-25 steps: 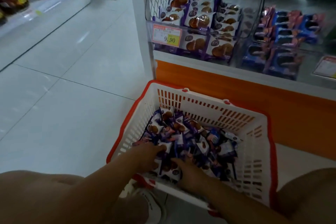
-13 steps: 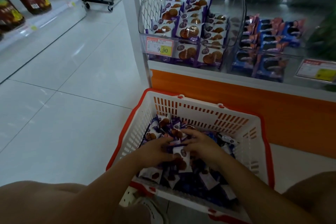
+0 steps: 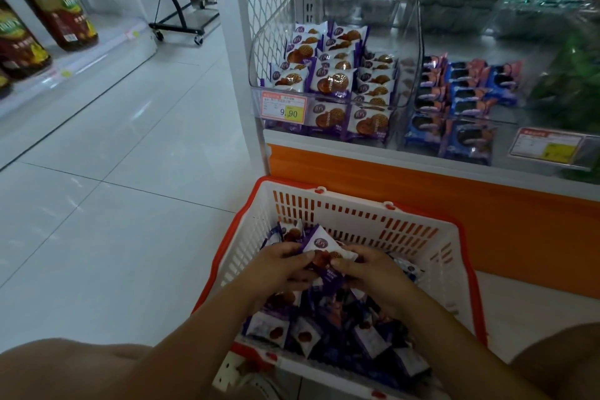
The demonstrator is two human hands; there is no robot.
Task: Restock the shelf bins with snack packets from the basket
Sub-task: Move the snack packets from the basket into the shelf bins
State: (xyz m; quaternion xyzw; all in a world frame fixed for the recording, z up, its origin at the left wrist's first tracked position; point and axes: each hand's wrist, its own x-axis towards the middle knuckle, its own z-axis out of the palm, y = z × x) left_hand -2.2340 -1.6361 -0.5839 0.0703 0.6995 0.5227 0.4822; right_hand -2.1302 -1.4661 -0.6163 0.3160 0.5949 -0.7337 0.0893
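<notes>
A white basket with a red rim point(image 3: 448, 256) stands on the floor in front of the shelf, holding several purple-and-white snack packets point(image 3: 370, 339). Above the pile, my left hand point(image 3: 279, 269) and my right hand point(image 3: 373, 273) meet around a bunch of the same packets point(image 3: 319, 245), gripping it from both sides. Straight beyond the basket, a clear shelf bin point(image 3: 410, 81) holds rows of identical purple packets point(image 3: 331, 81), with a price tag point(image 3: 284, 106) reading 9.90 on its front.
A neighbouring bin to the right holds blue packets point(image 3: 467, 97). An orange shelf base point(image 3: 454, 204) runs behind the basket. Large dark bottles point(image 3: 53, 6) stand on a low shelf at far left. A black wheeled stand point(image 3: 181, 26) sits down the tiled aisle. My knees frame the bottom corners.
Both hands went from digging flat in the pile to gathering packets together and lifting a bunch above it. The view has tilted upward, showing more of the shelf.
</notes>
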